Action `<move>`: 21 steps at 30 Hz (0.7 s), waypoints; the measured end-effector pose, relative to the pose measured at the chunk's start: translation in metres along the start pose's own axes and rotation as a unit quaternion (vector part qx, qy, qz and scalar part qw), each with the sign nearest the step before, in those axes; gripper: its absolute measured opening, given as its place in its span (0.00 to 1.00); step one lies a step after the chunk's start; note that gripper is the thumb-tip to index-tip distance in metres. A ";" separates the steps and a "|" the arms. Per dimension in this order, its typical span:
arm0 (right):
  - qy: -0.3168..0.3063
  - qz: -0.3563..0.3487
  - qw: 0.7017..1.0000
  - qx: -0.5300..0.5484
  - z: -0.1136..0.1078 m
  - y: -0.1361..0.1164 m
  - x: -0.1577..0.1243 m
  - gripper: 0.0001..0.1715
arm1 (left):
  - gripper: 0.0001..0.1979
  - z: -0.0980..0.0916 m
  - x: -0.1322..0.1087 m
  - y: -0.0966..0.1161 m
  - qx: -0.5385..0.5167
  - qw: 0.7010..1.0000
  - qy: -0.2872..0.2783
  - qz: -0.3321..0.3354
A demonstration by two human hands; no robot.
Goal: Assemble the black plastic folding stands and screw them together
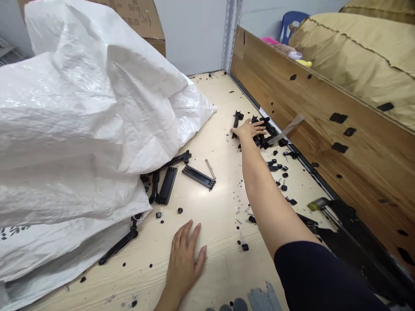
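Note:
My right hand [249, 128] is stretched far out with its fingers spread over a group of black plastic parts [237, 117] by the wooden side board. Its fingers lie on or just above them; contact is partly hidden. My left hand [185, 258] rests near the front of the wooden table [207, 233], fingers apart and nothing in it. Ahead of the left hand are a small black ring [180, 211], a black channel-shaped part [198, 177], a dark flat bar [167, 185] and a thin coil spring [210, 169].
A large white woven sack [97, 121] covers the left side, with black parts poking from under it. Screws with black heads [245, 247] and small bits lie scattered. The wooden board [311, 103] walls the right, beside a dark tool [350, 229]. A cardboard box [136, 17] stands behind.

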State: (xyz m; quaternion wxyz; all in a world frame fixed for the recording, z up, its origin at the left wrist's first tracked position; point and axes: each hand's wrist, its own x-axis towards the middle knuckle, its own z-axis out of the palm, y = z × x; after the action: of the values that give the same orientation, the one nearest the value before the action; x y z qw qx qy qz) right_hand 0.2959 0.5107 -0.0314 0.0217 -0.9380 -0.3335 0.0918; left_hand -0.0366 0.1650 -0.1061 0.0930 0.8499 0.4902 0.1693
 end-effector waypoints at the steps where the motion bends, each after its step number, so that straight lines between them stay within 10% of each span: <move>1: -0.004 0.005 1.000 -0.002 0.000 0.003 0.000 0.50 | 0.28 0.000 0.000 0.000 -0.002 1.000 0.000 -0.001; 5: 0.024 -0.039 0.999 -0.008 0.002 0.015 -0.016 0.34 | 0.29 0.000 0.000 0.001 -0.007 1.000 0.005 0.000; 15: -0.025 -0.212 0.976 0.027 -0.002 0.067 -0.135 0.33 | 0.26 -0.003 0.004 0.002 0.001 1.000 0.000 0.011; 21: 0.033 -0.224 0.971 0.071 -0.031 0.079 -0.082 0.21 | 0.27 -0.007 0.004 0.003 -0.008 1.000 -0.016 0.000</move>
State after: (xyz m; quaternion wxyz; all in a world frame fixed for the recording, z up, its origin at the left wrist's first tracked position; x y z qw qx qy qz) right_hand 0.2884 0.3989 0.0039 0.1196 -0.8381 -0.5266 0.0772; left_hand -0.0349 0.1673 -0.0975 0.1077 0.8518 0.4872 0.1596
